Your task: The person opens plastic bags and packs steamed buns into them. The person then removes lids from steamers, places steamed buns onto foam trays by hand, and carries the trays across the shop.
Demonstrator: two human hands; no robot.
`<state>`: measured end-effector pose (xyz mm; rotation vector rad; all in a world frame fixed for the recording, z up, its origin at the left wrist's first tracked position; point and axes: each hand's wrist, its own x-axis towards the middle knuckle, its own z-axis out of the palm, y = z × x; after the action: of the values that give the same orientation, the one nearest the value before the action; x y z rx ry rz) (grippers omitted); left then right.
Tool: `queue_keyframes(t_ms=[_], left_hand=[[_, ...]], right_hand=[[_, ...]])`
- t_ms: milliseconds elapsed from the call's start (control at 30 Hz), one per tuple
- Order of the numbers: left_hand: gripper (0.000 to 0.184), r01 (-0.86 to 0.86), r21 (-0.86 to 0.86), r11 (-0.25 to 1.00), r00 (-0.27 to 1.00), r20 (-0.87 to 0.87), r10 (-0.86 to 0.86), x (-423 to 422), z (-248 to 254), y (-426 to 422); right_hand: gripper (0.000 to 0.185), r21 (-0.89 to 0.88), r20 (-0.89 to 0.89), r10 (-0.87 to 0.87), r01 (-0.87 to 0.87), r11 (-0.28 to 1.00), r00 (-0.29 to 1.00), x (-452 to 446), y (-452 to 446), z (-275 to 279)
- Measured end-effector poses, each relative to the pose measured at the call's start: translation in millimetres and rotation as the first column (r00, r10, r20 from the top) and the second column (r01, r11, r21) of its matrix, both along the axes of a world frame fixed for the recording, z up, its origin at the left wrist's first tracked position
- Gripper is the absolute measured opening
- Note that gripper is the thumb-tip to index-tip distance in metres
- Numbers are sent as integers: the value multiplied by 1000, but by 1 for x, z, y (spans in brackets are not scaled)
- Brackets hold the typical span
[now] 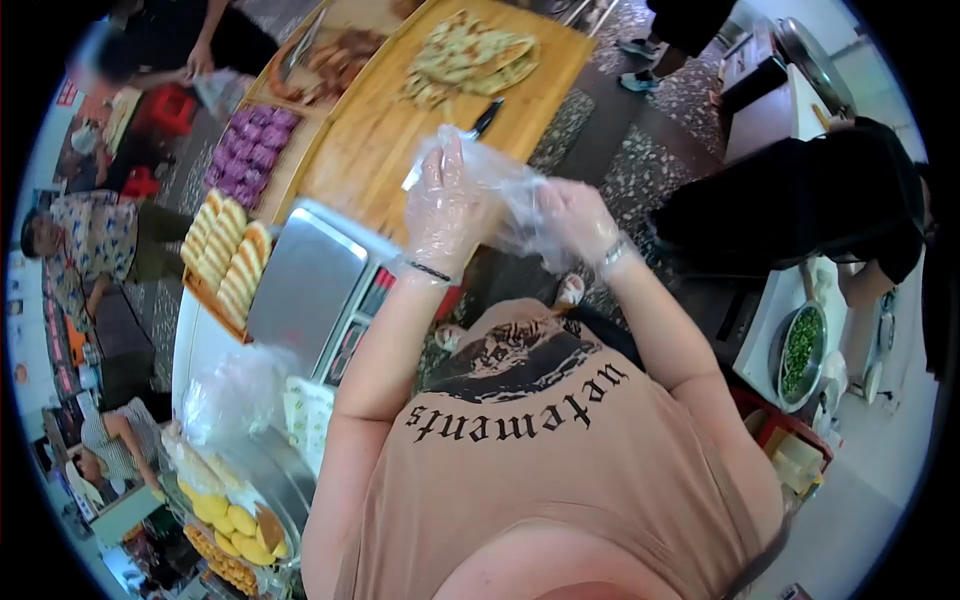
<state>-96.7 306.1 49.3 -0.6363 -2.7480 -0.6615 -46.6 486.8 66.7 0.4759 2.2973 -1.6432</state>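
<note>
Both of my hands wear clear plastic gloves and are at a clear plastic bag (pixel 508 195) above the near edge of the wooden board (pixel 370 140). My left hand (pixel 443 195) has its fingers stretched over the bag; its thumb is hidden, and the bag appears gripped beneath. Closed on the bag's other side is my right hand (pixel 578 218). Just beyond the bag a black-handled knife (pixel 487 118) lies on the board. Farther back lies a pile of browned flatbread (pixel 470 58), with smaller pieces beside it.
A metal-topped scale (pixel 310 285) stands left of my left forearm. Purple buns (pixel 250 155), striped bread rolls (pixel 225 245) and yellow buns (pixel 230 525) line the left side. A person in black (pixel 800 205) works at the right, near a bowl of chopped greens (pixel 800 350).
</note>
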Motion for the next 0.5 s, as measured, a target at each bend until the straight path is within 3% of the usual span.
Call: queue_keyframes(t_ms=[33,67,133,167,233,267,367,400,433,467,500], left_hand=[[63,-38,-30,999,954,296,46,-17,-2,34],[63,-33,-21,999,961,275,37,-38,-12,60],[45,80,-97,992,992,107,-70,-63,-29,97],[32,46,-35,998,997,63,-44,-68,-27,117],[29,124,60,990,980,151,-132,-72,-24,157],[29,116,64,991,982,144,-124,-78,-27,177],[23,60,77,995,983,169,-72,-94,-35,220],[20,-43,273,961,884,459,-90,-105,-30,234],[18,-195,420,886,700,692,-174,-114,-15,250],[15,-358,556,750,502,792,-348,-115,-1,264],[15,-357,561,747,509,787,-348,-115,9,277]], right_hand=[[32,213,-142,142,-110,971,980,4,41,-20],[34,288,-216,205,-138,948,955,11,78,-32],[30,448,-22,423,-369,814,906,26,151,-34],[30,444,-23,423,-370,816,906,33,185,-35],[30,115,145,193,-210,971,971,40,240,-22],[37,51,22,216,-217,975,976,41,270,-19],[31,-76,-142,333,-346,935,932,32,310,-23],[22,60,-57,439,-436,898,897,16,325,-21],[22,64,-68,443,-439,896,894,-3,341,-22],[21,135,2,256,-254,958,967,-24,358,-27],[22,219,55,52,-63,974,997,-47,375,-33]])
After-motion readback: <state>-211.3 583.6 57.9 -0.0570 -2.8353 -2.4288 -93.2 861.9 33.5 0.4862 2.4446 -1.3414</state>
